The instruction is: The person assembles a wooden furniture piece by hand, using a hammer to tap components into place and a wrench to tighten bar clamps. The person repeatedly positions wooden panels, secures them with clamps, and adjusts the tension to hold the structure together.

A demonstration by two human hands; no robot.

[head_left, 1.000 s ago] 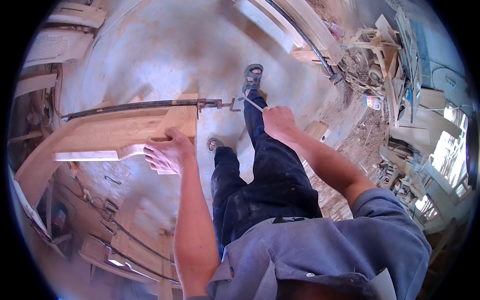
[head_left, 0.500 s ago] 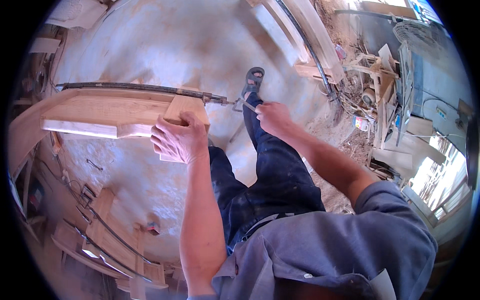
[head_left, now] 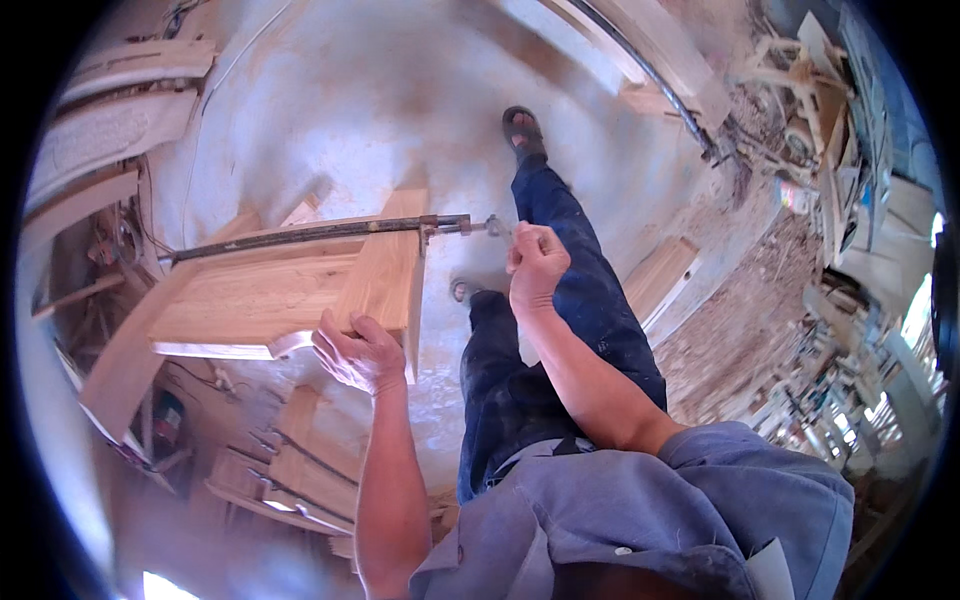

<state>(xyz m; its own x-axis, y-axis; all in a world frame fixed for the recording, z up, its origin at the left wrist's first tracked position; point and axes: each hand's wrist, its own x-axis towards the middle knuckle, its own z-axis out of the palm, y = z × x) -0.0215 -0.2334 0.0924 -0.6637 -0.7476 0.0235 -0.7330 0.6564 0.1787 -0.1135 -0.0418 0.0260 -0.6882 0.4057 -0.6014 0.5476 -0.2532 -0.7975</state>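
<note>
The left hand [head_left: 358,352] grips the near edge of a pale wooden frame [head_left: 270,300], fingers curled over its upright end piece, just beside a curved cut-out in the lower rail. The frame lies ahead and to the left of both hands. A long dark bar clamp [head_left: 310,232] runs along the frame's far edge, its screw end sticking out toward the right hand [head_left: 537,262]. That hand is closed around the clamp's small handle [head_left: 497,228], fingers pinched on it, well apart from the left hand. Below the right hand stand the person's legs in dark trousers on a dusty concrete floor [head_left: 400,110]. Planks [head_left: 290,480] lie on the floor near the left forearm
</note>
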